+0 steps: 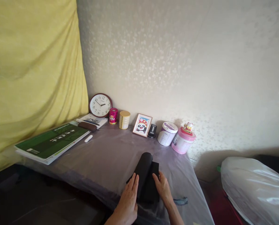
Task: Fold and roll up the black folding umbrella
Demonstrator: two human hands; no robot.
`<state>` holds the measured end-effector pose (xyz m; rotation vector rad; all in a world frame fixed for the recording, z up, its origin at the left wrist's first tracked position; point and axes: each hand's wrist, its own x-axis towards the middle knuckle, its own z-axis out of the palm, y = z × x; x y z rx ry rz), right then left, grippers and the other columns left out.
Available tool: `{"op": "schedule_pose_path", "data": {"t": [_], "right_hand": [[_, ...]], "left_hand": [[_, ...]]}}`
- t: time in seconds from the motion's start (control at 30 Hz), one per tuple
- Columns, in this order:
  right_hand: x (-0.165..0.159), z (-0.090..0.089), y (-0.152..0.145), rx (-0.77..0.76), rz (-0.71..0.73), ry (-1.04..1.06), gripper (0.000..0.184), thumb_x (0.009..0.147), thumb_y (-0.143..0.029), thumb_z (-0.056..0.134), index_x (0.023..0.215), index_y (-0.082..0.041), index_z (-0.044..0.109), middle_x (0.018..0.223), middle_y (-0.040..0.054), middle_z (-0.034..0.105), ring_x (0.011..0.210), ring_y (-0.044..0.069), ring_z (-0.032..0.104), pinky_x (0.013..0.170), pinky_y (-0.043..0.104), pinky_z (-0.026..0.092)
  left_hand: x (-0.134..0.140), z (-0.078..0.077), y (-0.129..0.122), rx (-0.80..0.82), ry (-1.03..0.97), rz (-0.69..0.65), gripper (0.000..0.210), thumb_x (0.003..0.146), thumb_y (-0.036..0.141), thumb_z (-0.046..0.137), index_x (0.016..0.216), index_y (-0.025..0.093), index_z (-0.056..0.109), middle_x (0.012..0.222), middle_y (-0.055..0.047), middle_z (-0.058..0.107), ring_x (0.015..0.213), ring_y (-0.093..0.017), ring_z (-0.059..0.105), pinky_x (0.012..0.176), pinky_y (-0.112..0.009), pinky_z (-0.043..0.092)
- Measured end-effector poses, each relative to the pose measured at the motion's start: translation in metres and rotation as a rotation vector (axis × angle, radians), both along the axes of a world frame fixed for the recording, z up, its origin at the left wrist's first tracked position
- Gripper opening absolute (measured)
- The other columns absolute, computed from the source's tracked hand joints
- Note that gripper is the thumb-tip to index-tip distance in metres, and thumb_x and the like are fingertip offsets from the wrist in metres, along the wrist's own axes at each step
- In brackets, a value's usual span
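Observation:
A black rolled sheet (144,167) lies near the front of the covered table, with a flat flap (153,184) on its right side. My left hand (127,198) is closed against the roll's left side, its fingers straight and pressed together, the thumb low at the near end. On the right edge of the flap, my right hand (163,187) has a grip, with the thumb on top and the other fingers partly hidden. A small blue-grey strip (180,201) lies just right of my right wrist.
Along the wall stand a clock (100,105), a pink can (113,116), a yellow-lidded can (124,120), a framed panda picture (142,125), a black stapler-like object (152,131) and two tubs (167,134). A green book (51,140) lies left. A plastic-wrapped bundle (254,187) sits right.

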<state>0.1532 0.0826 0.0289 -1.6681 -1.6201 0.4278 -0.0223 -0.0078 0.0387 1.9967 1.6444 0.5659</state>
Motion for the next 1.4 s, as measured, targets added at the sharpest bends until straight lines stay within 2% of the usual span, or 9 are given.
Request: {"op": "schedule_pose_path", "data": {"t": [0.3,0.37,0.5,0.7,0.93,1.07,1.17,1.3,1.4], "right_hand": [[-0.039,0.026,0.013,0.003,0.076,0.062,0.038,0.076,-0.04,0.048,0.099,-0.013,0.06,0.089,0.0135,0.069,0.084,0.026,0.065,0.069,0.032,0.05],[-0.049,0.029,0.015,-0.004,0.107,0.085,0.039,0.077,-0.038,0.047,0.102,-0.01,0.058,0.081,0.0119,0.069,0.073,0.023,0.065,0.062,0.03,0.049],[-0.065,0.031,0.018,-0.011,0.187,0.081,0.034,0.079,-0.034,0.044,0.102,-0.011,0.056,0.054,0.0003,0.061,0.047,0.017,0.056,0.047,0.026,0.041],[-0.073,0.033,0.022,-0.024,0.218,-0.024,0.028,0.078,-0.029,0.047,0.1,-0.014,0.056,0.055,-0.0004,0.063,0.054,0.017,0.061,0.052,0.025,0.04],[-0.078,0.038,0.019,-0.034,0.286,-0.034,0.022,0.081,-0.03,0.045,0.095,-0.018,0.058,0.06,-0.0007,0.066,0.056,0.016,0.063,0.055,0.024,0.041],[-0.082,0.046,0.013,-0.137,0.418,0.031,0.02,0.085,-0.03,0.041,0.091,-0.02,0.057,0.064,-0.0003,0.069,0.063,0.016,0.065,0.061,0.024,0.043],[-0.082,0.049,0.012,-0.157,0.47,0.055,0.018,0.086,-0.03,0.04,0.085,-0.022,0.057,0.065,-0.0005,0.07,0.067,0.015,0.066,0.064,0.023,0.045],[-0.083,0.049,0.013,-0.252,0.483,0.103,0.019,0.086,-0.031,0.039,0.084,-0.022,0.055,0.067,-0.0024,0.07,0.043,0.011,0.058,0.051,0.021,0.043],[-0.084,0.05,0.011,-0.245,0.508,0.092,0.02,0.087,-0.031,0.039,0.085,-0.022,0.056,0.069,-0.0037,0.07,0.037,0.008,0.053,0.046,0.02,0.041]], "left_hand": [[-0.003,0.015,0.002,-0.087,0.037,0.049,0.088,0.061,-0.003,0.04,0.14,0.013,0.004,0.15,-0.009,0.008,0.136,-0.018,0.017,0.109,-0.028,0.023],[-0.003,0.016,0.002,-0.091,0.07,0.056,0.089,0.061,-0.003,0.04,0.14,0.013,0.004,0.15,-0.01,0.011,0.136,-0.018,0.018,0.109,-0.028,0.022],[-0.003,0.016,0.003,-0.103,0.121,0.06,0.089,0.058,-0.001,0.042,0.14,0.011,0.008,0.149,-0.011,0.014,0.135,-0.019,0.02,0.109,-0.029,0.022],[-0.005,0.012,0.004,-0.095,0.151,0.067,0.089,0.058,0.002,0.044,0.14,0.01,0.011,0.149,-0.009,0.016,0.135,-0.02,0.021,0.11,-0.032,0.02],[-0.009,0.011,-0.003,0.013,0.095,0.096,0.096,0.061,0.002,0.039,0.137,0.02,-0.015,0.148,-0.006,0.023,0.133,-0.02,0.025,0.108,-0.036,0.024],[-0.007,0.014,-0.006,0.005,0.186,0.058,0.096,0.06,0.001,0.039,0.138,0.023,-0.012,0.138,-0.01,0.038,0.125,-0.023,0.037,0.104,-0.039,0.028],[-0.005,0.016,-0.007,0.004,0.195,0.061,0.094,0.062,0.001,0.039,0.138,0.025,-0.009,0.134,-0.01,0.041,0.121,-0.024,0.041,0.101,-0.038,0.032],[-0.005,0.021,-0.006,-0.095,0.235,0.065,0.086,0.064,0.005,0.04,0.14,0.016,0.002,0.142,-0.013,0.032,0.126,-0.025,0.035,0.105,-0.037,0.028],[-0.005,0.026,-0.004,-0.168,0.272,0.054,0.081,0.066,0.007,0.04,0.139,0.008,0.007,0.145,-0.016,0.027,0.13,-0.025,0.031,0.106,-0.035,0.026]]}}
